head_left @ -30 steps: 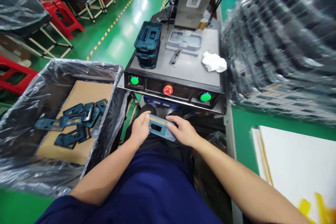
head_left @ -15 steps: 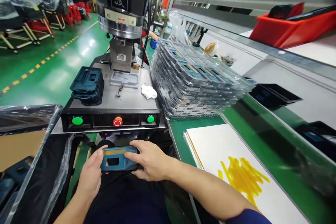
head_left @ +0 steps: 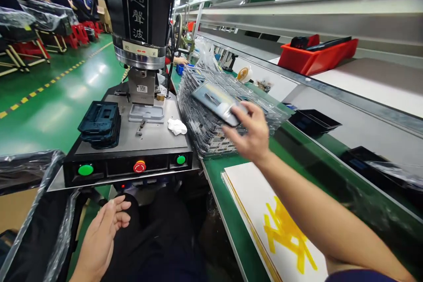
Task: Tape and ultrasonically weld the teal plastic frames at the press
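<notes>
My right hand is raised over the stack of clear plastic trays and grips a flat blue-grey plastic part by its near end, holding it just above the top tray. My left hand rests low by my lap with its fingers loosely spread and nothing in it. In front stands the ultrasonic welding machine, with a grey fixture under its horn and a stack of dark blue parts on its plate.
A white cloth lies on the machine plate above green and red buttons. A plastic-lined bin is at the left. White sheets with yellow marks lie on the green bench. Black trays and a red tray sit further right.
My right hand has lifted the part from my lap up and right to the tray stack. My left hand has let go and stays low. The view has tilted upward.
</notes>
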### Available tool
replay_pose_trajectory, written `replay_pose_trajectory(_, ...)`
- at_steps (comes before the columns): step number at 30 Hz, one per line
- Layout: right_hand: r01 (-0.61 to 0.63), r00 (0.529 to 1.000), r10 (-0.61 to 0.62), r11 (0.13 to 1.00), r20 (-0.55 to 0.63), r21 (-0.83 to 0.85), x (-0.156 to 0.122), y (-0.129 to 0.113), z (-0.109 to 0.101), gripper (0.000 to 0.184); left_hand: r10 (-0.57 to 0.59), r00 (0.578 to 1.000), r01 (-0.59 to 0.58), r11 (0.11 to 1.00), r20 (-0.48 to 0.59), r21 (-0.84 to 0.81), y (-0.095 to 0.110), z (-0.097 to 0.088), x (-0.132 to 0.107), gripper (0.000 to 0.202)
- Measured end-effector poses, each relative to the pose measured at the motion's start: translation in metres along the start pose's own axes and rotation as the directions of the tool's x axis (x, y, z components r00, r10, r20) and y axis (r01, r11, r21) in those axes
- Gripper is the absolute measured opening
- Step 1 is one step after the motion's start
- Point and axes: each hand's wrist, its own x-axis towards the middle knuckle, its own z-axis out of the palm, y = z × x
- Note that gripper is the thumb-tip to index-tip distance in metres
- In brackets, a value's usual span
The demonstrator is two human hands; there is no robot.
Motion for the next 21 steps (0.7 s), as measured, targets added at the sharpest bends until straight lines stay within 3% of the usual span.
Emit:
replay_pose_trajectory(3, -0.315, 0.948, 0.299, 0.929, -0.108, -0.192, 0.023, 0.068, -0.016, 0.051, -0.031, 0.999, 0.031, 0.999, -0.031, 0.017, -0.006, -0.010, 0.003, 0.065)
replay_pose_trajectory(7, -0.601, 0.790, 0.601, 0.723, -0.120, -0.340, 0.032, 0.131, -0.033, 0.056, -0.034, 0.997, 0.036, 0.999, -0.070, 0.027, -0.007, -0.017, 0.004, 0.070)
replay_pose_trajectory(11, -0.673, 0.679, 0.729, 0.572, -0.085, -0.469, 0.031, 0.163, -0.042, 0.053, -0.025, 0.994, 0.030, 0.999, -0.102, 0.041, -0.006, -0.021, 0.003, 0.071)
replay_pose_trajectory(18, -0.726, 0.565, 0.824, 0.467, -0.049, -0.505, 0.034, 0.191, -0.044, 0.058, -0.009, 0.987, 0.020, 0.997, -0.160, 0.068, -0.007, -0.026, 0.004, 0.072)
replay_pose_trajectory(21, -0.713, 0.540, 0.842, 0.469, 0.019, -0.521, 0.035, 0.196, -0.045, 0.061, 0.015, 0.987, -0.002, 0.996, -0.163, 0.084, -0.003, -0.025, 0.003, 0.070)
